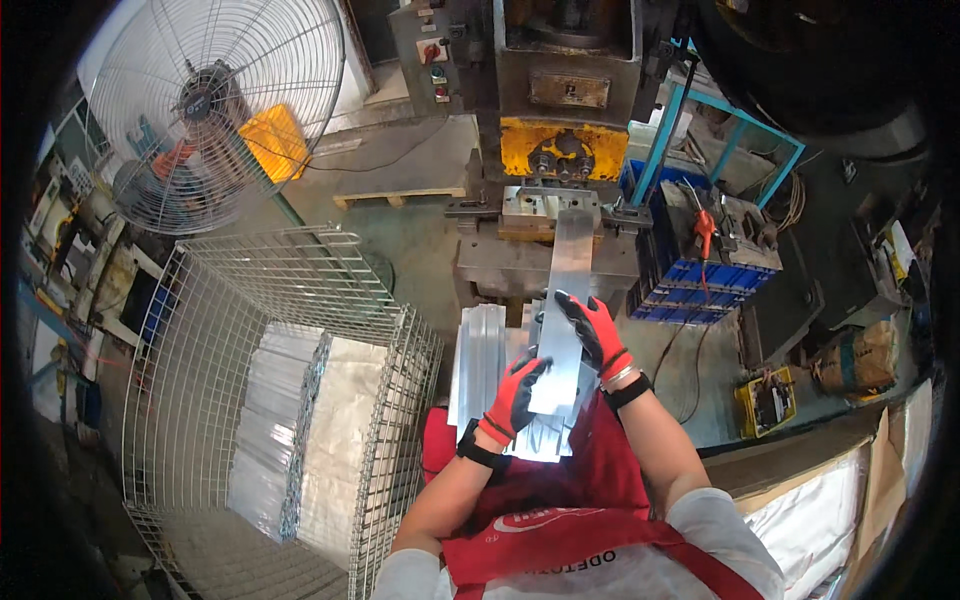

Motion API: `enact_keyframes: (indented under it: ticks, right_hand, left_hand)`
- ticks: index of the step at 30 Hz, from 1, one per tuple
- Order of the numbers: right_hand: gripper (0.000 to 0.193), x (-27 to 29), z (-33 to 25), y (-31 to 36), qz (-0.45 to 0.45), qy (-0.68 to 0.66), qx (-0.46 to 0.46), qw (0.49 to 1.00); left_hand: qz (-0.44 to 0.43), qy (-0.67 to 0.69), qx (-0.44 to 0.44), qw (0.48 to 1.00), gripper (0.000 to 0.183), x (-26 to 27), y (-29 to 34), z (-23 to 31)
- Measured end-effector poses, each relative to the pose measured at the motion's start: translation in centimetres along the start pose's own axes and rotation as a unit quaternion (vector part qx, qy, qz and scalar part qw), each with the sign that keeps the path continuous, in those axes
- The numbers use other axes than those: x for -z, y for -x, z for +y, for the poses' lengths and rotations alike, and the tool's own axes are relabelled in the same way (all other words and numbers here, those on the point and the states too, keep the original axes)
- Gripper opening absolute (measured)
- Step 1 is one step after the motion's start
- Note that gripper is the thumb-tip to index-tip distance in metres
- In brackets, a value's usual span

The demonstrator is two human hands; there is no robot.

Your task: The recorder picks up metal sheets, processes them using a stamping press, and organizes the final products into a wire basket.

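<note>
A long flat metal strip (571,270) is held between my hands, its far end reaching over the die (535,212) on the press's bed. My right hand (597,335), in a red and black glove, grips the strip's right edge around its middle. Near the strip's lower left edge, my left hand (513,400) is closed on it, gloved the same way. Beneath and left of the held strip, a stack of similar metal strips (480,350) lies in front of me. Whether the strip's far end touches the die, I cannot tell.
Ahead stands the press (565,150) with a yellow ram face. At left, a wire cage (385,440) holds stacked strips, behind it a large fan (210,100). Blue crates (680,290) carry tools at right. A yellow basket (768,402) and a cardboard box (880,480) stand nearer.
</note>
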State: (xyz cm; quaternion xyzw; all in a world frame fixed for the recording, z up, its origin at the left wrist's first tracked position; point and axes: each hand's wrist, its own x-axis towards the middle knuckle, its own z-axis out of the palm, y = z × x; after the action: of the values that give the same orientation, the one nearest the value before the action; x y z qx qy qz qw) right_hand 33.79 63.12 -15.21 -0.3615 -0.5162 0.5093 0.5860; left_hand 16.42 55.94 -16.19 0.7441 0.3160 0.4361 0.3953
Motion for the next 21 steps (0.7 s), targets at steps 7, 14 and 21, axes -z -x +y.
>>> enact_keyframes:
  ticks: [7, 14, 21]
  right_hand:
    - [0.025, -2.1, -1.6, -3.0, 0.053, 0.075, -0.183, 0.979]
    - [0.026, -1.7, 0.1, -3.8, 0.048, 0.116, -0.144, 0.982]
    - [0.027, -0.1, 1.6, -6.0, -0.001, -0.023, -0.068, 0.997]
  left_hand:
    - [-0.011, 0.360, 0.201, 0.911, 0.049, -0.5, 0.2, -5.3]
    - [-0.104, 0.608, 0.306, 0.725, 0.035, 0.2, -0.9, -1.5]
    - [-0.027, 0.573, 0.289, 0.767, 0.031, -0.1, -4.0, -0.3]
